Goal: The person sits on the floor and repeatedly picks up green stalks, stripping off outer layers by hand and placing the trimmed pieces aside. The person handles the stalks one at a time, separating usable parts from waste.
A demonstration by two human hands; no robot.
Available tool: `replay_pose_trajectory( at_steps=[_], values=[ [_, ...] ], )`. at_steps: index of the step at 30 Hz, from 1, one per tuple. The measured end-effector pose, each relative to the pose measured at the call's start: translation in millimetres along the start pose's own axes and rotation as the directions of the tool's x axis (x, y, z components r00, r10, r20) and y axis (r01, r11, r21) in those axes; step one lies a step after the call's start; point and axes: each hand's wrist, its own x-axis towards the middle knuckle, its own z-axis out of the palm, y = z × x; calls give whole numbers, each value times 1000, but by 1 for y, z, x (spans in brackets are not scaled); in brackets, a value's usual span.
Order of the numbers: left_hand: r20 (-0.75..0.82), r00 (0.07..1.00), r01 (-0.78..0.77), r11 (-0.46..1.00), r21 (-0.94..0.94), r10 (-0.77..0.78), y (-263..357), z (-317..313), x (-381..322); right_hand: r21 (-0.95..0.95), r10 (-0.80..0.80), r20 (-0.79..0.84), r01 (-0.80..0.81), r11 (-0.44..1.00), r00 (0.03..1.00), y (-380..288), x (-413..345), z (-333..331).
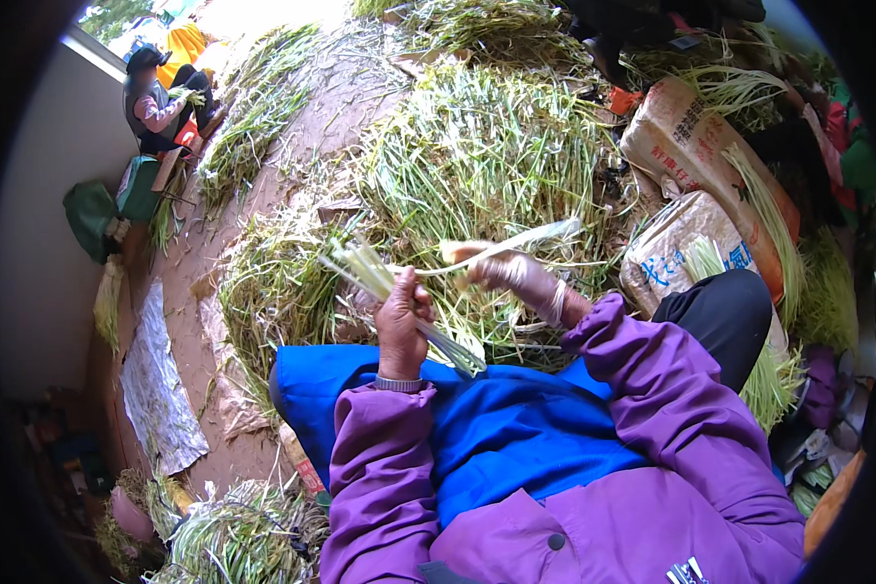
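My left hand point(403, 321) grips a small bunch of pale green stalks point(365, 271) above the blue apron point(525, 431) on my lap. Its lower ends stick out below the fist. To its right, my right hand point(507, 276), in a thin whitish glove, is blurred and closed about one long pale stalk point(533, 235). That stalk stretches from near the left thumb to beyond the right fingers. Just past both hands lies a big heap of loose green and yellowed leaves point(474, 160). A lower mound of leafy scraps point(277, 281) sits at its left.
Printed sacks point(690, 241) with stalks point(759, 212) on them stand at my right. Another person point(157, 109) sits at the far left, holding stalks. A flattened pale sheet point(162, 387) lies on the dirt floor. More leaves point(241, 533) are piled at lower left.
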Motion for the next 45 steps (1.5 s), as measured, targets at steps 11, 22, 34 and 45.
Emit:
replay_pose_trajectory(
  at_steps=[11, 22, 34, 45],
  values=[
    [139, 964, -248, 954, 170, 226, 9, 8, 0, -837, 386, 159, -83, 540, 909, -32, 42, 38],
    [-38, 961, -276, 950, -146, 273, 61, -19, 7, -848, 118, -521, -528, 44, 846, 30, 77, -70],
    [-51, 905, -416, 903, 104, 423, 73, -7, 2, -928, 625, 189, -69, 365, 757, 126, 3, 55],
    [-53, 914, -386, 904, 182, 401, 77, -5, 3, -658, 276, -576, -637, 402, 770, 31, 66, -83]
  ],
)
